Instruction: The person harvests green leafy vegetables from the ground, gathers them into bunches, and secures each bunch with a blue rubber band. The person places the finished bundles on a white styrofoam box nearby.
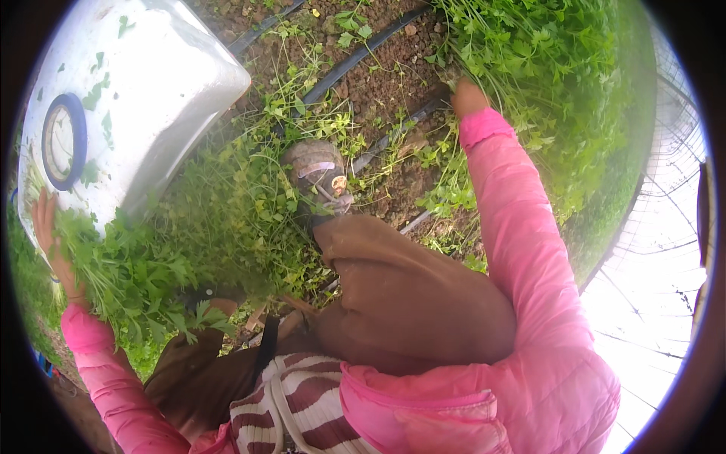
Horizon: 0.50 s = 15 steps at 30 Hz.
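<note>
My left hand (pixel 52 238) is at the far left, fingers spread along the stems of a leafy bunch of parsley-like greens (pixel 130 272), beside the lower edge of a white tub (pixel 170 51). How firmly it grips the stems cannot be told. A roll of blue tape (pixel 77 142) lies on the tub's pale surface, with loose leaves around it. At the upper right, my right hand (pixel 469 97) reaches down to the stem bases of the growing green plants (pixel 527 45). Its fingers are mostly hidden by stems, so its hold is unclear.
Black drip irrigation hoses (pixel 351 59) cross the brown soil (pixel 391 68). Cut and yellowing stems (pixel 227 198) lie between the tub and my shoe (pixel 317 164). My bent knee in brown cloth fills the middle. Pale netting (pixel 641 249) stands at the right.
</note>
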{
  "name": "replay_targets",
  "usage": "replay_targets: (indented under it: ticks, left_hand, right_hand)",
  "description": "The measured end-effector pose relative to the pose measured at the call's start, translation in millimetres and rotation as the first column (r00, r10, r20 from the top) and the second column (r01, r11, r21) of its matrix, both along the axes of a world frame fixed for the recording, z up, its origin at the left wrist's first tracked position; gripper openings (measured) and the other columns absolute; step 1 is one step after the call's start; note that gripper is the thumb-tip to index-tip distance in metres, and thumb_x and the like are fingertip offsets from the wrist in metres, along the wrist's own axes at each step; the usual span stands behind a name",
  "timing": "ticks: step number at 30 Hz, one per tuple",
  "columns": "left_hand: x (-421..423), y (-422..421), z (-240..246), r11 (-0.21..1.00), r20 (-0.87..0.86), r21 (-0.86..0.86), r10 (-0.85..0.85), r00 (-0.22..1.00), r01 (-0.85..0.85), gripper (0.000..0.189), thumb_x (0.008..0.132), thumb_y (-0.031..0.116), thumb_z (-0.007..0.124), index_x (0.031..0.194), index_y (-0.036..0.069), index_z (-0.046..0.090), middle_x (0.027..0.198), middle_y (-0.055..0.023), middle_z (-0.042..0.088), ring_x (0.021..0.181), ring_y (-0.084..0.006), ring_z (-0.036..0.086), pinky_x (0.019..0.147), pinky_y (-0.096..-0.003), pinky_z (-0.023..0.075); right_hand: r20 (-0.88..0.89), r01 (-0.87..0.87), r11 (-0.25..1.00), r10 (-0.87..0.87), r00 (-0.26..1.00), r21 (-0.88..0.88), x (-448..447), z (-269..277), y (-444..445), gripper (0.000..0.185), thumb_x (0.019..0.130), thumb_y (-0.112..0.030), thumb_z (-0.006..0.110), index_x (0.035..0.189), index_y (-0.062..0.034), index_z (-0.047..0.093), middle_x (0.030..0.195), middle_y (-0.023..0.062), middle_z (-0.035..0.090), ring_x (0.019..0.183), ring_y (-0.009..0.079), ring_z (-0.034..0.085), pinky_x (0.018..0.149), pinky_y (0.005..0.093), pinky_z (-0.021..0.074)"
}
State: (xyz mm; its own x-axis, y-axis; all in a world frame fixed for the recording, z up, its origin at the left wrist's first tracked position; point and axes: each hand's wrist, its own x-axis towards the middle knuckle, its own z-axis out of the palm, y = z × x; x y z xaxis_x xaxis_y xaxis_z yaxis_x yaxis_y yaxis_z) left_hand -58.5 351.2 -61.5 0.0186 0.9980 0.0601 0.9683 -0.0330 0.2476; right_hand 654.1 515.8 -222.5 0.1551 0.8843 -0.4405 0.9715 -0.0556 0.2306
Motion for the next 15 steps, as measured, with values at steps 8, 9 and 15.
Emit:
replay_targets:
  ticks: [8,9,15]
  left_hand:
    - [4.2,-1.6,1.4,1.000,0.018,0.009,0.020,1.000,-0.020,0.067,0.088,0.058,0.023,0.127,0.010,0.049,0.140,-0.0082,0.037,0.135,-0.0301,0.018,0.110,-0.0460,0.0087]
    - [4.7,-1.3,1.4,1.000,0.021,0.013,0.028,0.999,-0.028,0.068,0.088,0.059,0.023,0.127,0.009,0.049,0.139,-0.0085,0.038,0.135,-0.0296,0.019,0.110,-0.0449,0.0092]
    - [5.9,0.9,2.0,1.000,-0.002,-0.001,0.023,1.000,-0.023,0.069,0.088,0.059,0.022,0.126,0.009,0.050,0.139,-0.0086,0.039,0.135,-0.0288,0.020,0.110,-0.0440,0.0102]
  right_hand:
    - [-0.048,-0.177,0.845,0.177,0.983,-0.504,-3.9,31.1,37.0,0.030,0.071,-0.017,0.064,0.090,0.0051,0.061,0.098,0.0234,0.061,0.090,0.0366,0.060,0.078,0.0409,0.0480]
    - [-0.108,-0.178,0.842,0.143,0.984,-0.510,-4.1,33.5,33.0,0.033,0.070,-0.018,0.064,0.095,0.0042,0.060,0.098,0.0230,0.061,0.090,0.0362,0.060,0.079,0.0422,0.0470]
    - [-0.036,-0.148,0.987,0.146,0.989,-0.062,12.1,30.3,12.0,0.027,0.072,-0.010,0.062,0.097,0.0002,0.058,0.092,0.0225,0.062,0.085,0.0375,0.061,0.075,0.0430,0.0484]
